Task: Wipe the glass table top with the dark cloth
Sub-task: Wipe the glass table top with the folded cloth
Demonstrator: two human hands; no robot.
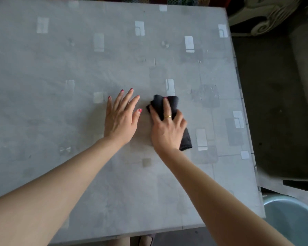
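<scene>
While the right hand (167, 128) is pressing the dark cloth (169, 107) flat against the glass table top (60, 68), the left hand (120, 119) is lying just beside it with nothing in it, palm down on the glass. That second hand is probably serving as a brace, letting the person lean forward and put weight through the wiping arm; this is a judgement, not something shown. The cloth is sitting folded into a narrow pad near the middle of the table, slightly toward its right edge, and a folded pad is likely being used because it gives a firm, thick face to rub with. One end is sticking out past the fingertips and the other is showing below the heel of the palm.

The right fingers (165, 107) are spreading over the cloth and curling lightly onto it, holding it down by pressure more than by pinching; the thumb is resting at its left edge. A ring (167, 116) is showing on one of them. The left fingers (126, 98) are stretching out fully open and fanned apart, touching only the glass. Dull smears and pale marks are showing across much of the surface, so plenty of wiping seems to be remaining
</scene>
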